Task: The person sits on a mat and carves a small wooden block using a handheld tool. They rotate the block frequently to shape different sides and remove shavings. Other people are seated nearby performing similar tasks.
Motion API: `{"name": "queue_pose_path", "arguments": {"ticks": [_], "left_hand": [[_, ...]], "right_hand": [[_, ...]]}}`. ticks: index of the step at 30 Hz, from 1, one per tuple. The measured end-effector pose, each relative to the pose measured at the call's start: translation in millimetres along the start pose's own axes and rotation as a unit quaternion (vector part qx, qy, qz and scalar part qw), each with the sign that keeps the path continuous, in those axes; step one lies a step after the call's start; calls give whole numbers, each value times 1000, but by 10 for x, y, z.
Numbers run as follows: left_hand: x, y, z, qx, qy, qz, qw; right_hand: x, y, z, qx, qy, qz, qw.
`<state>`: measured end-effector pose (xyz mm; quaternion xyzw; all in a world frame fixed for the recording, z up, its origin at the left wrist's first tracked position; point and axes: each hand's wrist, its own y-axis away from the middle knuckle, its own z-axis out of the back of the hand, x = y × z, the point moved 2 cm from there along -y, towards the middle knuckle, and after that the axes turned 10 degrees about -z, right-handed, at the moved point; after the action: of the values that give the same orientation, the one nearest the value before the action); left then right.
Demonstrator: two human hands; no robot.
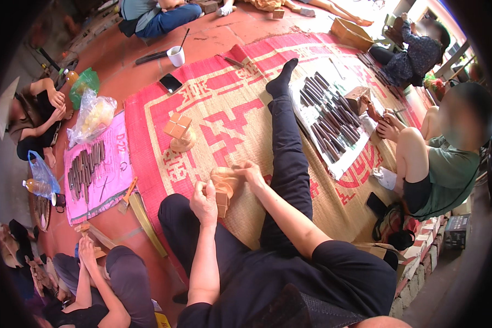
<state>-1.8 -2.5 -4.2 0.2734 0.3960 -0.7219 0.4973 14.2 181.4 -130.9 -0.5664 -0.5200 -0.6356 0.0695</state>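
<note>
Between my hands a carved wooden piece (pixel 222 179), light brown with a rounded end and a square block base, lies on the patterned mat by my bent left leg. My left hand (pixel 203 203) is closed just left of it, thumb uppermost; what its fingers hold, if anything, is hidden. At the right side of the rounded end, my right hand (pixel 249 174) has its fingers pinched together against or very near the wood. Anything in that pinch is too small to name. A second carved wooden piece (pixel 182 139), with a square block, rests farther ahead on the mat.
Rows of carving tools (pixel 333 117) lie on white cloth to the right; more tools (pixel 86 169) are on a pink cloth at left. A phone (pixel 170 82), a white cup (pixel 175 56) and a brush (pixel 128 195) lie around. Several people sit nearby, one (pixel 437 147) close at right.
</note>
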Motion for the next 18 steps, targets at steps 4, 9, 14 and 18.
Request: {"name": "queue_pose_path", "arguments": {"ticks": [4, 9, 14, 18], "left_hand": [[-77, 39, -26, -16, -25, -48, 998], [-91, 2, -58, 9, -19, -24, 1000], [-3, 27, -17, -5, -21, 6, 1000], [-71, 24, -48, -21, -22, -33, 999]], "right_hand": [[42, 242, -79, 4, -40, 0, 999], [82, -58, 52, -140, -32, -6, 990], [173, 199, -16, -3, -11, 9, 1000], [93, 224, -27, 6, 1, -2, 1000]]}}
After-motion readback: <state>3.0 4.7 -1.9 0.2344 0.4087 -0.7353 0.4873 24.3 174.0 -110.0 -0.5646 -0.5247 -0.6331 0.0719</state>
